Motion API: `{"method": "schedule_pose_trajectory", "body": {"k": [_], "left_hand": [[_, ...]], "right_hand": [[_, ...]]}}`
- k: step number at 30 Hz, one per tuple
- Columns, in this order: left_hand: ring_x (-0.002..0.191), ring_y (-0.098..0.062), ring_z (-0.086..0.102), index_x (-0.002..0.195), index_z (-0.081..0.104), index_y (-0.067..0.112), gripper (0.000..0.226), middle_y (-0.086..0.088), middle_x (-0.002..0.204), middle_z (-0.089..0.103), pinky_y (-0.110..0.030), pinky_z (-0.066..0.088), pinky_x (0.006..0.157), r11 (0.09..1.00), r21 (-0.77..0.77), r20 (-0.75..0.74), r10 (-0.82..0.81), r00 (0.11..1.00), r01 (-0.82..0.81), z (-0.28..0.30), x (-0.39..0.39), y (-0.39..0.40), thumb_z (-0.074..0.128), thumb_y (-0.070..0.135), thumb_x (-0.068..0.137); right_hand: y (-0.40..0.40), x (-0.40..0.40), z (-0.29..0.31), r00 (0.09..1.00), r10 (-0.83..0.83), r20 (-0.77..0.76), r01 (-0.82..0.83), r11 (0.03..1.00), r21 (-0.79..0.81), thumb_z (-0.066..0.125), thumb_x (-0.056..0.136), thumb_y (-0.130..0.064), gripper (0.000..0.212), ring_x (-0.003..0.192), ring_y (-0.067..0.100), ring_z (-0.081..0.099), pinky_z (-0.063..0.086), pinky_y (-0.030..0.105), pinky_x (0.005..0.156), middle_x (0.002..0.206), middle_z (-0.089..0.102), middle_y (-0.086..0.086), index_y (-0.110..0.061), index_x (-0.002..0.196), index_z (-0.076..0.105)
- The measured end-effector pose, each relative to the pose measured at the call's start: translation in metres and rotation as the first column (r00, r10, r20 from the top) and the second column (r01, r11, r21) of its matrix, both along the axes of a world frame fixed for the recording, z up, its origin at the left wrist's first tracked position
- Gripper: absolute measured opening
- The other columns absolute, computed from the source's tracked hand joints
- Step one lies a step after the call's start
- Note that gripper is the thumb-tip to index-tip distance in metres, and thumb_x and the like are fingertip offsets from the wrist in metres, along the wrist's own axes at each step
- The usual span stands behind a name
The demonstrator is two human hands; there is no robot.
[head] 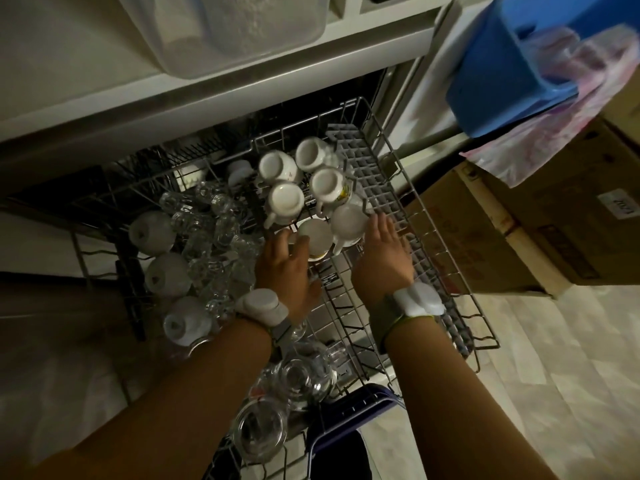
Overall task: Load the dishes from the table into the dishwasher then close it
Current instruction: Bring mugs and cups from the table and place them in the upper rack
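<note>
Reaching down into a pulled-out dishwasher rack [398,168], a person works among upturned white cups. In the head view, the left hand [287,268] lies with its fingers curved against the near side of a white cup [317,237] in the rack's middle, touching it; whether it truly grips is unclear. The right hand [382,251] rests with straight fingers against a second white cup [348,223], just right of the first and touching it. Four more cups [285,202] stand mouth-down beyond the fingertips. Clear glasses [214,230] crowd the rack left of the left hand, with more glasses [301,375] under the forearms. A grey folding shelf [374,181] lines the rack's right edge.
</note>
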State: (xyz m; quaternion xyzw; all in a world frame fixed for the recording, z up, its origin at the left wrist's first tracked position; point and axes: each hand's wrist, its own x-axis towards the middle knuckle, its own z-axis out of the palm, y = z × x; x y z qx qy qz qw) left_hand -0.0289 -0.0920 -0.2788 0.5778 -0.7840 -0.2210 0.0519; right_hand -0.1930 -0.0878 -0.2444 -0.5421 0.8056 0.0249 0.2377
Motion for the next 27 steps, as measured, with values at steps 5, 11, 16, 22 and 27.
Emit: {"method": "schedule_pose_trajectory", "body": {"k": [5,11,16,22,27], "left_hand": [[0.129,-0.030,0.032,0.135,0.041,0.023,0.068,-0.007,0.147,0.024,-0.041,0.043,0.098,0.998,0.057,0.065,0.022,0.998,-0.026,0.025,-0.004,0.022,0.071,0.035,0.076],[0.130,-0.034,0.030,0.131,0.045,0.018,0.060,-0.011,0.142,0.027,-0.046,0.039,0.102,0.979,0.203,0.185,-0.005,0.983,-0.033,0.069,-0.016,0.049,0.064,0.040,0.079],[0.122,-0.033,0.042,0.128,0.048,0.008,0.054,-0.014,0.133,0.038,-0.037,0.037,0.100,0.931,0.354,0.136,-0.143,0.980,0.087,0.118,-0.046,0.089,0.055,0.037,0.084],[0.110,-0.031,0.049,0.116,0.050,0.013,0.034,-0.011,0.126,0.042,-0.035,0.042,0.087,0.884,0.370,0.097,-0.343,0.934,0.286,0.161,-0.047,0.128,0.058,0.030,0.088],[0.111,-0.027,0.054,0.121,0.052,0.012,0.037,-0.009,0.121,0.053,-0.035,0.046,0.090,0.850,0.330,-0.028,-0.425,0.905,0.410,0.185,-0.044,0.194,0.060,0.029,0.090]], "right_hand": [[0.000,-0.005,0.008,0.999,0.049,-0.008,-0.048,0.995,0.093,0.040,0.095,-0.015,0.072,0.149,0.019,-0.001,0.000,0.048,0.119,0.162,-0.002,0.002,-0.016,0.155,0.001],[-0.001,-0.021,0.034,0.984,0.166,0.069,-0.176,0.969,0.174,0.045,0.094,-0.023,0.075,0.149,0.020,-0.004,0.001,0.053,0.119,0.163,-0.002,0.002,-0.017,0.155,0.002],[0.088,-0.029,0.088,0.971,0.099,0.216,-0.069,0.987,-0.145,0.049,0.096,-0.033,0.046,0.138,0.023,0.036,0.029,0.045,0.114,0.149,0.040,0.005,-0.020,0.140,0.044],[0.186,-0.016,0.127,0.870,-0.110,0.481,0.155,0.986,-0.055,0.059,0.091,-0.023,0.021,0.105,0.017,0.062,0.047,0.025,0.086,0.111,0.067,0.001,-0.019,0.110,0.067],[0.256,-0.017,0.153,0.840,-0.206,0.502,0.234,0.972,0.007,0.059,0.093,-0.028,0.020,0.095,0.013,0.062,0.051,0.030,0.087,0.104,0.066,-0.004,-0.021,0.111,0.065]]}}
